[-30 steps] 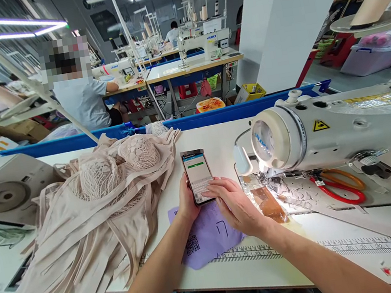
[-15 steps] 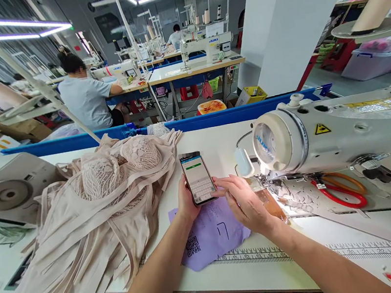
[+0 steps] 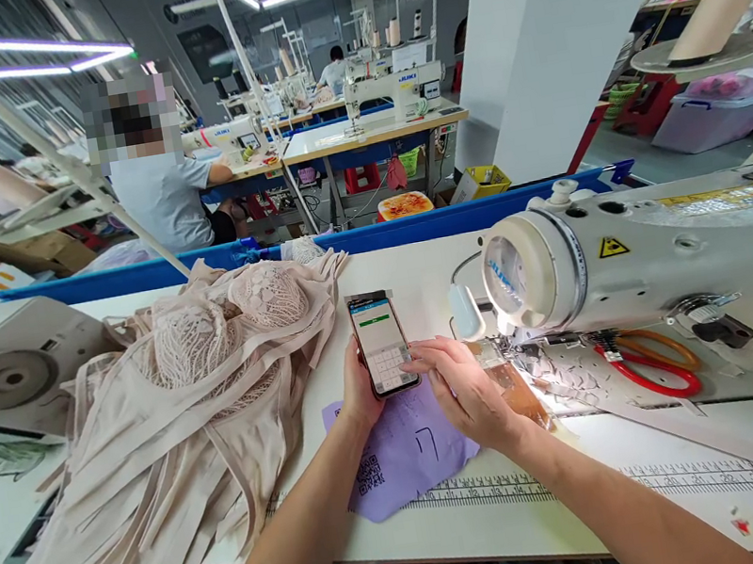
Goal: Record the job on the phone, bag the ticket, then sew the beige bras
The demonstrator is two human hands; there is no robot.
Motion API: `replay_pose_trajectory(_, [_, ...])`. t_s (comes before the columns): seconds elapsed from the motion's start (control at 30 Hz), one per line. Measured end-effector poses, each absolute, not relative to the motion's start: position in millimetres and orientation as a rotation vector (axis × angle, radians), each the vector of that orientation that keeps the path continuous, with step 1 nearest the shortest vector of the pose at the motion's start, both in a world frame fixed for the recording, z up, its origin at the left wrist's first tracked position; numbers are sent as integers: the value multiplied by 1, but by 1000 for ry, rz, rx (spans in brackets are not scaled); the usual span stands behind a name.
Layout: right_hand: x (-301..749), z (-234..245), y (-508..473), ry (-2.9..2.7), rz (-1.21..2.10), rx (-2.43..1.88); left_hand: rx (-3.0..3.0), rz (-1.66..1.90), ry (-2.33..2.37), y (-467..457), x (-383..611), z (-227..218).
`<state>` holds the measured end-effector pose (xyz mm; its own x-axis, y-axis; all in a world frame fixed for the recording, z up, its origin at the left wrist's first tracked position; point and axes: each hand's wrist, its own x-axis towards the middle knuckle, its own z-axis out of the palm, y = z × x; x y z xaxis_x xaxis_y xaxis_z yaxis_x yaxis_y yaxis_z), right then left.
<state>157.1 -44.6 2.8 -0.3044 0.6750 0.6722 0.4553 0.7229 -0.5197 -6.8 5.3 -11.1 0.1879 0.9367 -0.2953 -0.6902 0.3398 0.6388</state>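
Note:
A smartphone (image 3: 381, 343) with a lit screen showing a keypad stands upright above the white table (image 3: 411, 276). My left hand (image 3: 359, 389) grips it from below and the left side. My right hand (image 3: 464, 392) hovers at the phone's lower right edge, one finger touching the keypad, the others curled loosely. Under both hands lies a purple paper slip (image 3: 404, 454) with a QR code and a handwritten mark.
A heap of beige lace garments and straps (image 3: 175, 409) covers the table's left half. A white sewing machine (image 3: 638, 269) stands at the right with red-handled scissors (image 3: 647, 363) on its bed. A ruler strip (image 3: 594, 481) runs along the front edge. Another person sews at a table behind.
My right hand's finger has shifted slightly over the phone's keypad. The phone and my left hand stay almost where they were.

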Motion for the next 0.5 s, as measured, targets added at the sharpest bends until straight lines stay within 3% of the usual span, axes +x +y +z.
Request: replay_pose_trajectory(0.5, [150, 2, -43, -1960, 318, -897, 439, 1247, 737, 3, -3, -12])
